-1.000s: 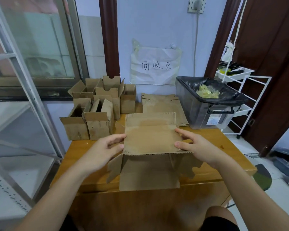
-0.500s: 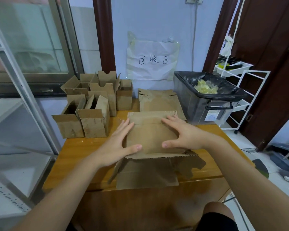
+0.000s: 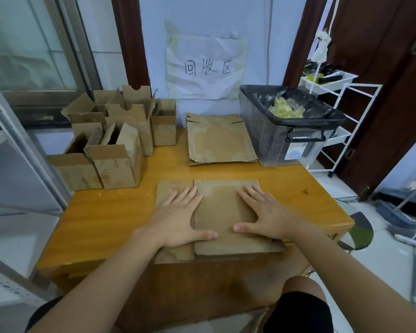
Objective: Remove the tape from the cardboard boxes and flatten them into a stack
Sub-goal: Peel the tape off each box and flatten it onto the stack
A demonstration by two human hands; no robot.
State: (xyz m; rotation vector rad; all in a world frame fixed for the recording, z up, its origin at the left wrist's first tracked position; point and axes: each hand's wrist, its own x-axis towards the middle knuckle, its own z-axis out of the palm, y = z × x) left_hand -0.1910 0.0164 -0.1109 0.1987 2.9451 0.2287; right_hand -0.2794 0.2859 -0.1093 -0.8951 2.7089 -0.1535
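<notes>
Wooden and orange-brown, the surface (image 3: pixel 120 212) is taken as the landmark, and everything else is placed against it. Beyond its far right corner a grey bin (image 3: pixel 281 140) lined with a black bag is set, with crumpled yellowish tape (image 3: pixel 286 110) seen inside. On the far left corner of the surface a cluster of upright boxes (image 3: pixel 115 140) is gathered, their top flaps open. At the middle of the far edge a stack of flattened boxes (image 3: pixel 220 140) is laid, just beside the bin. Near the front edge of the surface, at its middle, a flattened box (image 3: pixel 222 212) is pressed down flat, its near edge overhanging the surface slightly. The left hand (image 3: pixel 180 217) is spread on the left part of this cardboard, fingers straight, palm down, nothing gripped. The right hand (image 3: pixel 262 212) is laid on the right part in the same way, fingers extended and thumb pointing inward toward the other thumb. On the wall behind the surface a white paper sign (image 3: pixel 205 61) with handwritten characters is fixed
</notes>
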